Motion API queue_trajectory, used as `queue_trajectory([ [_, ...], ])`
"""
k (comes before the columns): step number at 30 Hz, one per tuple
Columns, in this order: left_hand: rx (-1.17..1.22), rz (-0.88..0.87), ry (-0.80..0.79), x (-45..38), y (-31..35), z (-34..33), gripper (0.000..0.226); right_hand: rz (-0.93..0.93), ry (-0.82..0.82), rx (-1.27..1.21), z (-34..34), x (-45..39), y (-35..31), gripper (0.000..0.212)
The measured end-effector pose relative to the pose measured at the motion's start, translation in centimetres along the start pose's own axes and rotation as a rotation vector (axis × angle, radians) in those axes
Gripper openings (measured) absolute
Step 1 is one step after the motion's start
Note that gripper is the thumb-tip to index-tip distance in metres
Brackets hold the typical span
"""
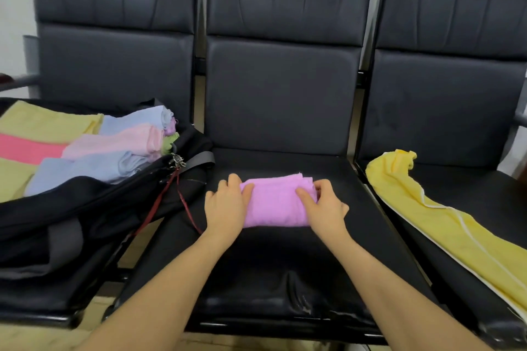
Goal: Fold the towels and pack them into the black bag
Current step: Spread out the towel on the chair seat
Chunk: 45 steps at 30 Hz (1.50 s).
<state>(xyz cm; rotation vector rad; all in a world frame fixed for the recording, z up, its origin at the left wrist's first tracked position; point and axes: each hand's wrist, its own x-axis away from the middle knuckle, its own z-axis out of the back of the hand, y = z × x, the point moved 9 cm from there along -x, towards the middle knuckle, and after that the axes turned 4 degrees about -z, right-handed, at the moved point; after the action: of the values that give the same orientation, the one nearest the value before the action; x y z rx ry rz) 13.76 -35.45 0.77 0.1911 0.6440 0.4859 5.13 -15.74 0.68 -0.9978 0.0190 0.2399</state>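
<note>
3 black padded leather seats stand in a row in the head view, and the work is on the middle seat (285,265). A folded purple terry towel (275,202) lies flat on its cushion, toward the back, as a compact rectangle with stacked layers showing at its far right corner. The left hand (226,208) holds the towel's left end, its thumb lying on top of the cloth and its fingers curled around the edge. The right hand (325,205) grips the right end, thumb on the top surface, fingertips bent over the layered corner; whether they pinch every layer is hard to tell from this angle.

On the left seat sits the open black fabric bag (85,208), its flap spilling toward the middle seat, with a red cord (159,208) and metal zipper pulls (177,161) hanging at its near corner. Inside it lie folded towels packed side by side: 2 light blue, 1 pale pink, a green one tucked beneath, and yellow-green and coral cloth farther left.

On the right seat a long yellow towel with white trim (445,219) lies unfolded, draped toward the front edge.
</note>
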Motion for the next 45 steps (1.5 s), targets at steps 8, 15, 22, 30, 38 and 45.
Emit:
queue_trajectory([
  [8,-0.144,0.016,0.105,-4.4,-8.9,11.9,0.042,0.166,-0.012,-0.213,-5.7,3.2,-11.9,0.02],
  [15,-0.184,0.117,0.13,-7.2,-20.3,18.1,0.035,0.307,-0.05,-0.094,-14.1,4.1,-22.5,0.023],
  [22,-0.172,0.181,0.096,-11.2,-30.4,18.9,0.031,0.388,-0.078,0.005,-23.2,2.1,-29.0,0.029],
  [30,-0.295,0.312,0.106,-14.4,-41.4,19.1,0.031,0.434,-0.17,0.084,-35.4,1.2,-34.6,0.029],
  [38,-0.314,0.395,0.234,-14.3,-47.8,20.2,0.04,0.498,-0.23,0.267,-43.5,3.2,-34.9,0.028],
  [45,-0.371,0.182,-0.007,-12.4,-44.0,14.9,0.057,0.485,-0.186,0.22,-43.9,2.9,-34.5,0.026],
])
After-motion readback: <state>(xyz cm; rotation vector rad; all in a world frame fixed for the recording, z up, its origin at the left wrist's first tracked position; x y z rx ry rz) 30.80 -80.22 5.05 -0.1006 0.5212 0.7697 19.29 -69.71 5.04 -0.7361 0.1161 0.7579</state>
